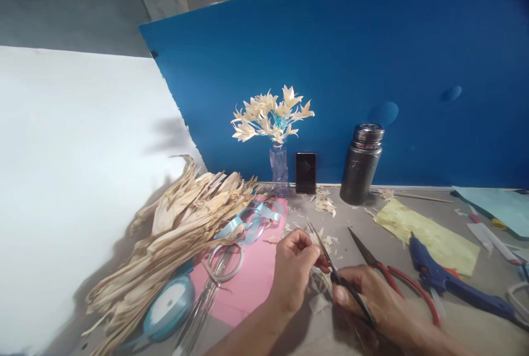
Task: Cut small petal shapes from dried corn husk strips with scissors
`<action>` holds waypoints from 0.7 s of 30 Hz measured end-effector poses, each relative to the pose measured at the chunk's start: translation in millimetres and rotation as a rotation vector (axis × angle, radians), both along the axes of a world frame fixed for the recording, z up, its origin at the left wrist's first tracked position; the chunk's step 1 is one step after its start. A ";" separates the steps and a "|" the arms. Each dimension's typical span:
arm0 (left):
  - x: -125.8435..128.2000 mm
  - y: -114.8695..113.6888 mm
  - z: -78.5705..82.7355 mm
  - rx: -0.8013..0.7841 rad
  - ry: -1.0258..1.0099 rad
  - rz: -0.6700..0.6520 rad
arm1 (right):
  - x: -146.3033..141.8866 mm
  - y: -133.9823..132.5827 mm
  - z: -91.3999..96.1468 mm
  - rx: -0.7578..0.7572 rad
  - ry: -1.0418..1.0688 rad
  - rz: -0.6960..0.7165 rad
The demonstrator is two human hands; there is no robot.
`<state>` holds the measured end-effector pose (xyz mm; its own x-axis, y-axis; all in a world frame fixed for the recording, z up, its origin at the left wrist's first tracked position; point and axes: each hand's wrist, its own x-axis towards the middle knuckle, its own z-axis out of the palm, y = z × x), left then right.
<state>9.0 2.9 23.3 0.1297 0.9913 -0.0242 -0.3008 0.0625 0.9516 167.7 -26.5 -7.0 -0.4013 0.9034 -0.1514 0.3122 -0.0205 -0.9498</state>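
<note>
My right hand (pixel 367 292) grips a pair of scissors (pixel 324 252) by the dark handles, with the blades pointing up and to the left. The blades pass right beside the fingertips of my left hand (pixel 292 268). That hand is closed in a pinch, and whatever lies between its thumb and fingers is too small and covered to make out. Pale husk scraps (pixel 324 240) are strewn on the table behind and under both hands. Just right of the scissors lie red-handled pliers (pixel 386 270).
A bundle of dried corn husks (pixel 177 229), light-blue ribbon (pixel 169 309), wires (pixel 210 290) and pink paper (pixel 256 284) lie left. Behind stand husk flowers (pixel 273 113) in a clear bottle (pixel 279 166), a phone (pixel 306 173) and a dark flask (pixel 361 171). A blue glue gun (pixel 450 279) lies right.
</note>
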 end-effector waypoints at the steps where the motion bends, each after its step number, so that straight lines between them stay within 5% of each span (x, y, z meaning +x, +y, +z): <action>1: 0.0 0.0 0.1 0.001 -0.001 0.000 | -0.4 -0.2 0.9 -0.015 0.000 -0.001; 21: -2.1 1.2 -2.4 0.022 -0.034 -0.023 | -3.0 -0.2 -2.7 -0.005 0.060 -0.030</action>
